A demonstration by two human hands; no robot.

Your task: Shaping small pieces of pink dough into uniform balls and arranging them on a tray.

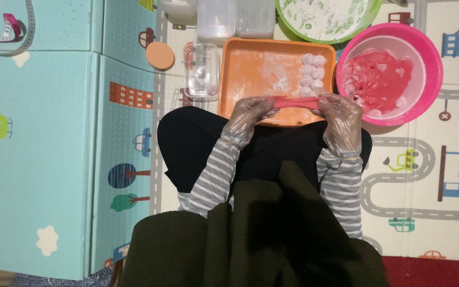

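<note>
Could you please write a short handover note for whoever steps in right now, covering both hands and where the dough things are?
Left hand and right hand, both in clear plastic gloves, each pinch one end of a red dough strip stretched between them above the near edge of the orange tray.
Done: a double row of floured pink dough balls sits at the tray's right side.
Left: red dough remains in the pink bowl to the right of the tray.
Nearby: a green bowl with white flour beyond the tray, and a small clear container to the tray's left.

Red dough roll (pixel 295 102), stretched horizontally
</note>
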